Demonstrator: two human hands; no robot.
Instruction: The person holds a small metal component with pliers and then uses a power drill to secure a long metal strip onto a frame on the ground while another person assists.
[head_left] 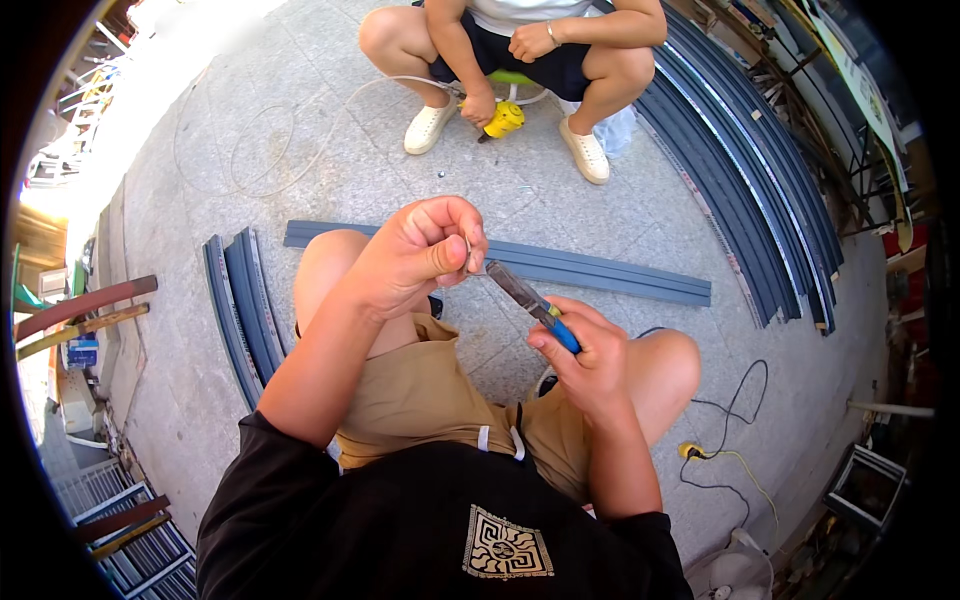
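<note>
Where the left side gets cluttered, a reddish-brown bar (pixel 90 305) juts in above a yellowish strip (pixel 85 332). Next, two long dark grey-blue ribbed profiles (pixel 252 305) lie beside the left knee (pixel 325 265). Left hand (pixel 425 250) is raised, thumb and fingers pinching a small thin piece (pixel 480 272); too small to identify. Squatting co-worker (pixel 540 12) opposite grips a yellow power tool (pixel 505 118). Flat grey-blue ribbed profile (pixel 590 265) lies crosswise beyond the hands, partly blocked by left hand and knee. Right hand (pixel 585 345) is wrapped round a blue-handled metal-headed tool (pixel 515 288), tip right at the thin piece; can't tell if touching. Far right: dark grey profile stack (pixel 730 170), black-corded yellow connector (pixel 690 451). Surface: grey stone-tile floor (pixel 170 270), sunlit upper left, materials crowding both sides.
</note>
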